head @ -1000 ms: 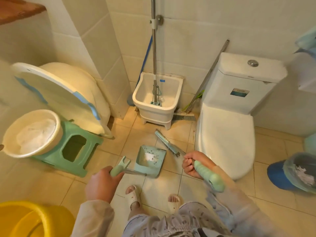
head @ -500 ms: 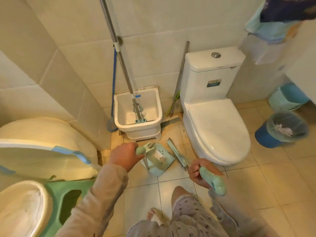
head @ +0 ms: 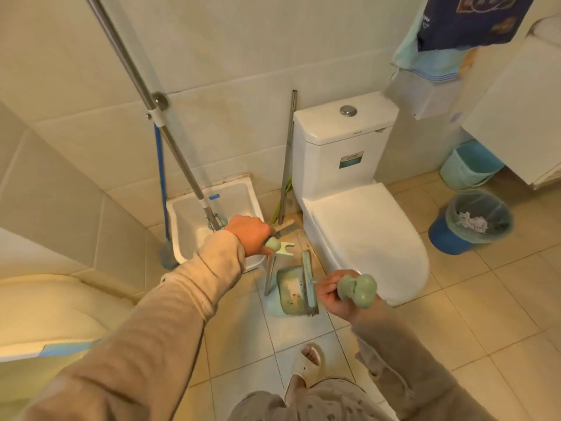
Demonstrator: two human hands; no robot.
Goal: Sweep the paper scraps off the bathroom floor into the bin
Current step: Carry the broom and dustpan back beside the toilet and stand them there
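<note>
My left hand [head: 249,237] grips the green handle top of a long-handled dustpan [head: 289,294], whose pale green pan hangs just above the floor tiles with white paper scraps [head: 293,288] inside. My right hand [head: 335,294] is closed around the green handle [head: 356,289] of a small broom; its brush head [head: 309,284] lies across the pan's right side. A blue bin [head: 446,238] with a clear liner and crumpled paper [head: 472,221] stands on the floor at the right, beyond the toilet.
A white toilet [head: 364,232] stands between the pan and the bin. A mop sink [head: 212,205] with a mop pole sits against the back wall. A second teal bin [head: 467,165] is under the cabinet. A pale tub [head: 45,308] leans at left. My slippered foot [head: 308,360] is below.
I have stood up and my view has turned right. Both hands rose; the dustpan came up off the floor, and the broom head swung against the pan.
</note>
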